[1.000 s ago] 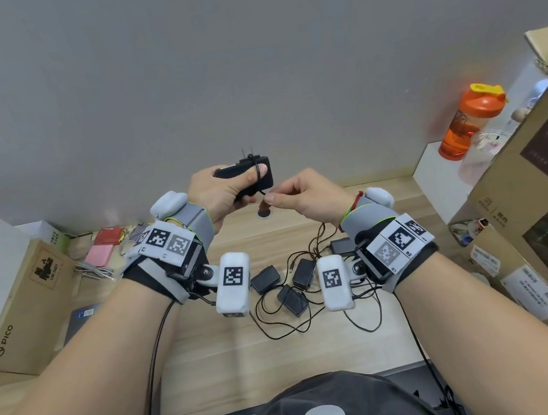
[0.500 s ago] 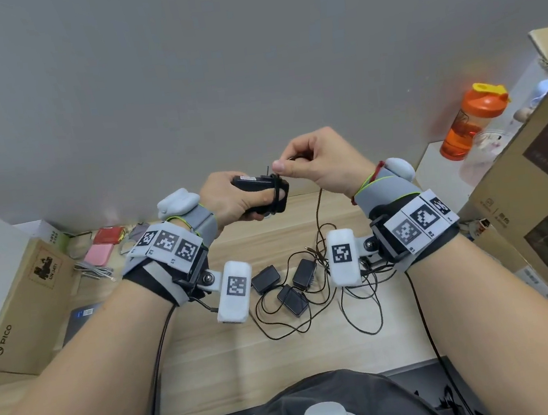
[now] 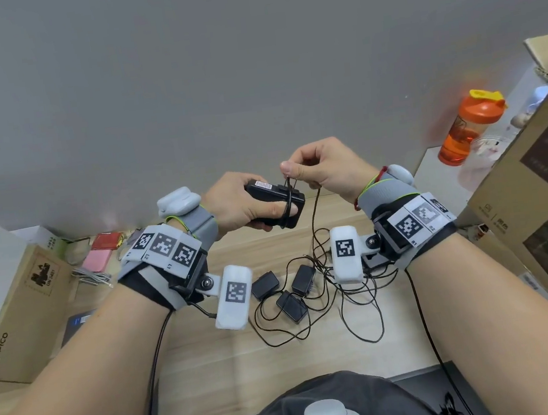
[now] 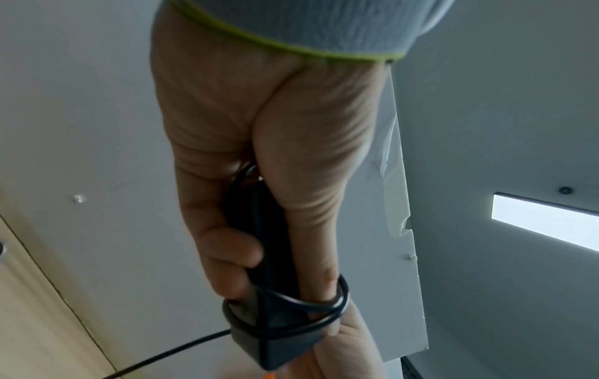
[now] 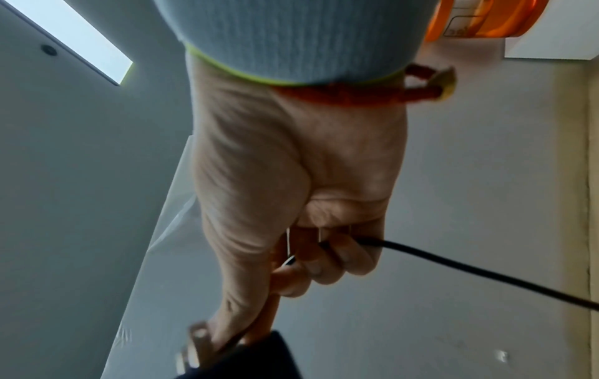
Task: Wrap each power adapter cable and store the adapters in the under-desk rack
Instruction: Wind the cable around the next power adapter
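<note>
An adapter [image 3: 276,207] is held above the counter [image 3: 196,372] at centre, left hand [image 3: 234,205] at its 9 o'clock, right hand [image 3: 326,166] at its 2 o'clock. Its cable [image 3: 314,223] drops toward 6 o'clock to three adapters [image 3: 289,288] on the counter. Boxes [image 3: 4,295] stand at 9 o'clock, a bottle [image 3: 466,128] at 2 o'clock, a carton [image 3: 540,195] at 3 o'clock.

Lighting: even, soft, indoor; head view moderately bright, shadows faint under the adapters on the desk [image 3: 216,369]. Source: rectangular ceiling light panel [image 4: 544,220], blown out white in both wrist views. Glare: mild orange glow cast on the wall beside the orange bottle [image 3: 473,127]. Distortion: strong wide-angle bending at head-view edges. Blur: right wrist view soft, adapter plug [image 5: 197,343] smeared, possibly motion; wrist views dimmer, grey-blue cast
</note>
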A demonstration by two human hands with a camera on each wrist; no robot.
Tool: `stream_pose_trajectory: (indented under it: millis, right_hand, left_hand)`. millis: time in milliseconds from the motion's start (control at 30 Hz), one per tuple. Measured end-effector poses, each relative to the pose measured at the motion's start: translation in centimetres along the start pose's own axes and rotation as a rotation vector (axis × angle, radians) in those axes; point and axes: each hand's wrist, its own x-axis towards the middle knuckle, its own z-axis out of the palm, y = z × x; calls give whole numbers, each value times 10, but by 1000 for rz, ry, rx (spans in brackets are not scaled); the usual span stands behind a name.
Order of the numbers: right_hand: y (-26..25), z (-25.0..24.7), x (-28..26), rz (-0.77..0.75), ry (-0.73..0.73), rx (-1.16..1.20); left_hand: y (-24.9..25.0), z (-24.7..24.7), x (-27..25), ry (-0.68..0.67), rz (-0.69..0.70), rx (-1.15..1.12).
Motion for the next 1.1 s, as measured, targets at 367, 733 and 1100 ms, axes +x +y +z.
stream_pose_trajectory:
  millis: [367, 733, 1100]
  right_hand:
    - [11, 13, 1, 79, 2, 117]
    - [-13, 13, -12, 16, -186, -238]
    - [-25, -5, 7, -134, 7, -113]
  left_hand:
    - [11, 6, 9, 160, 110, -239]
    - [2, -10, 24, 445, 72, -355]
    - [-9, -5, 19, 279, 65, -103]
